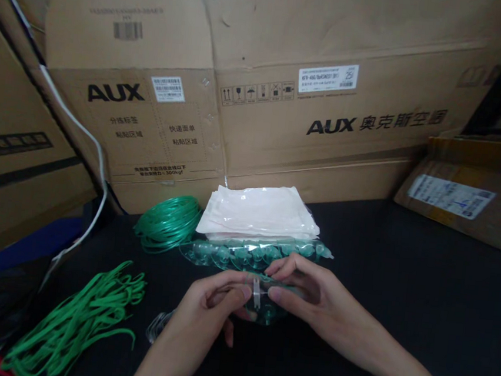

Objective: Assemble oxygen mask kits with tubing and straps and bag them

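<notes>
A clear green plastic face mask [269,316] is held between my two hands above the black table. Across its near side lies a small silvery metal nose strip [257,293]. My left hand [217,300] is closed on the mask's left side, its thumb beside the strip. From the right, my right hand [305,288] pinches the mask, with thumb and fingers near the strip; part of the mask is hidden behind them. Just beyond my hands lies a row of nested green masks [230,256]. Small thin metal strips [157,325] lie left of my left wrist, partly covered by it.
White flat packets [259,212] are stacked behind the masks, with coiled green tubing [170,223] to their left. Green elastic straps [85,314] lie at front left. Large cardboard [266,118] stands at the back. A taped carton [466,197] is at right; a white cable [99,150] hangs left.
</notes>
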`<state>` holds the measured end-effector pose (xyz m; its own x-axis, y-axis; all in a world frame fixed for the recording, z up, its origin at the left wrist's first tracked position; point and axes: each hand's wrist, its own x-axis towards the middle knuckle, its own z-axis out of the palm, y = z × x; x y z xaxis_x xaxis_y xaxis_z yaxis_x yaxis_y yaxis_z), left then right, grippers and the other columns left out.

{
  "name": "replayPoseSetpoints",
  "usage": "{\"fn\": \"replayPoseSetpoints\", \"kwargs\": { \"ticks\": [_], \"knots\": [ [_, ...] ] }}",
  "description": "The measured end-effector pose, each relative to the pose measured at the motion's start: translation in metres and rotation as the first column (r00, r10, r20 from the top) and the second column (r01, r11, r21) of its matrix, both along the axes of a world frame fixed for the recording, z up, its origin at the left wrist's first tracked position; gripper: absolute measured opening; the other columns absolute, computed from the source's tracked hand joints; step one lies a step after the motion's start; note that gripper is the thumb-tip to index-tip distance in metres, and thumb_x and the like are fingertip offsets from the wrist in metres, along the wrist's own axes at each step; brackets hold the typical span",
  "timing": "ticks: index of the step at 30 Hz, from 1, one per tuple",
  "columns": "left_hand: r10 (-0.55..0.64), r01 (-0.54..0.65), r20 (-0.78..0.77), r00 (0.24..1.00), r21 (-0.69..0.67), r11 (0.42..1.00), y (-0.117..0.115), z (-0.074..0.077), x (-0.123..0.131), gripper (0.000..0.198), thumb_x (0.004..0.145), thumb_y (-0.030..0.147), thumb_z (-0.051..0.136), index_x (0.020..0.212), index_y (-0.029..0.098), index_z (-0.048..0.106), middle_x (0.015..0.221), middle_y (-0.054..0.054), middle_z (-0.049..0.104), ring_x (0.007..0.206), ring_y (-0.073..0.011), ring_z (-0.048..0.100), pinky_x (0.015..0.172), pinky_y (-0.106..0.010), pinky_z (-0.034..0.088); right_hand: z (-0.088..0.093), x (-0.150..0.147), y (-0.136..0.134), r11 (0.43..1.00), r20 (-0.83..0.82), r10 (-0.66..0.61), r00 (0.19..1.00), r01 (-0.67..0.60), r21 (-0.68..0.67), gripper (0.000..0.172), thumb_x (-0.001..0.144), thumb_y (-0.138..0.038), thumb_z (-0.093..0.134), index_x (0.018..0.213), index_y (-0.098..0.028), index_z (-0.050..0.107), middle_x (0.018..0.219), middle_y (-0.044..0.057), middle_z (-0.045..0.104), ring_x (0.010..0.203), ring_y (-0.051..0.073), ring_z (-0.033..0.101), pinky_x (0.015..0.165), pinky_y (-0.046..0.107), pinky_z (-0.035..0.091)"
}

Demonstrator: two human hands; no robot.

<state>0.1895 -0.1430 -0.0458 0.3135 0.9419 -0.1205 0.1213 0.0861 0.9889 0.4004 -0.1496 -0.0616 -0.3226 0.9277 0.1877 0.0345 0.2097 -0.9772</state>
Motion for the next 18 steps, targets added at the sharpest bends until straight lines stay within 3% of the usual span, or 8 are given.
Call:
{"fn": "replayPoseSetpoints", "kwargs": {
  "ticks": [5, 9, 15, 18],
  "knots": [
    [-0.005, 0.005, -0.007, 1.0, 0.015, 1.0, 0.0, -0.005, 0.004, 0.053, 0.075, 0.055, 0.077, 0.107, 0.013, 0.077, 0.079, -0.009, 0.07, 0.072, -0.0241, 0.07, 0.035, -0.017, 0.042, 0.002, -0.003, -0.003, 0.999, 0.064, -0.011, 0.998, 0.014, -0.038, 0.024, 0.091, -0.038, 0.072, 0.103, -0.021, 0.06, 0.093, 0.001, 0.071, 0.094, 0.02, 0.069, 0.083, 0.032, 0.056],
    [0.0, 0.002, -0.054, 0.999, 0.031, 1.0, -0.002, -0.01, 0.005, 0.053, 0.082, 0.053, 0.073, 0.116, 0.013, 0.073, 0.069, -0.007, 0.067, 0.07, -0.0235, 0.069, 0.033, -0.015, 0.04, 0.002, -0.007, -0.004, 1.0, 0.059, 0.013, 0.998, -0.013, -0.013, 0.015, 0.094, -0.03, 0.068, 0.103, -0.021, 0.061, 0.093, 0.001, 0.072, 0.092, 0.019, 0.069, 0.082, 0.031, 0.055],
    [0.031, -0.014, -0.163, 0.986, 0.107, 0.994, -0.005, -0.011, 0.005, 0.038, 0.087, 0.045, 0.071, 0.113, 0.017, 0.074, 0.067, -0.002, 0.066, 0.039, -0.008, 0.047, 0.033, -0.015, 0.035, 0.003, -0.01, -0.005, 1.0, 0.009, 0.006, 1.0, -0.005, -0.026, 0.008, 0.093, -0.027, 0.067, 0.095, -0.021, 0.061, 0.086, -0.001, 0.071, 0.086, 0.018, 0.068, 0.075, 0.027, 0.052],
    [0.06, -0.032, -0.201, 0.978, 0.138, 0.99, -0.005, -0.012, 0.007, 0.035, 0.087, 0.045, 0.069, 0.11, 0.018, 0.073, 0.063, 0.0, 0.066, 0.034, -0.0058, 0.042, 0.032, -0.014, 0.031, 0.003, -0.013, -0.004, 0.999, 0.026, -0.037, 0.999, 0.037, -0.021, 0.007, 0.091, -0.025, 0.066, 0.097, -0.021, 0.064, 0.087, 0.0, 0.073, 0.086, 0.018, 0.069, 0.074, 0.027, 0.052]
  ]
}}
